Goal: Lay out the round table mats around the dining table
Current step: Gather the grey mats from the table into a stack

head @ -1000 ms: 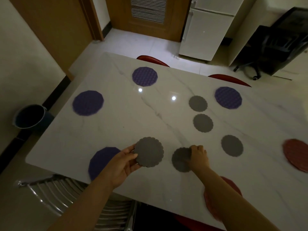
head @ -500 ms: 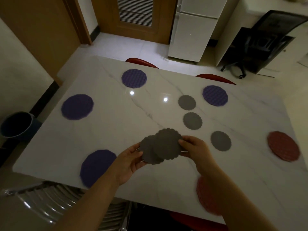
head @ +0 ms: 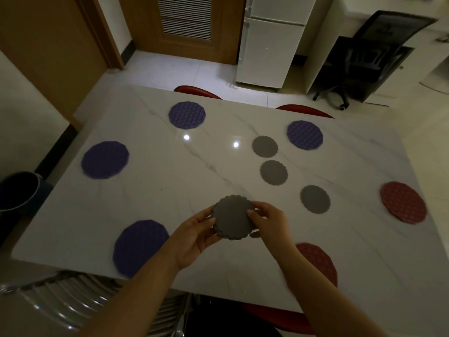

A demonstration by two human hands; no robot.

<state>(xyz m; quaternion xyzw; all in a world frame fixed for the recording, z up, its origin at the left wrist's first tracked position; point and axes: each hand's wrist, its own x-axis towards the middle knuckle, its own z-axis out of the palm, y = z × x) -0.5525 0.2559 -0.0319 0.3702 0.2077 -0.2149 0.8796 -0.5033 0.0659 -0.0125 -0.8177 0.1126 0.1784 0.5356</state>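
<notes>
Home dining area: marble worktop (head: 170, 190) with red chairs (head: 196, 91) tucked in, white fridge (head: 269, 45), louvred wooden door (head: 184, 25), tiled floor (head: 170, 71), office chair (head: 364, 57) at a desk.

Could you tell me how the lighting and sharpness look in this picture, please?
Head view: dim overall, with two small glare spots on the marble table; the near purple mat and near red mat look smeared, while the grey mats held by the left hand and right hand are fairly sharp; straight edges bow toward the frame's borders.
</notes>
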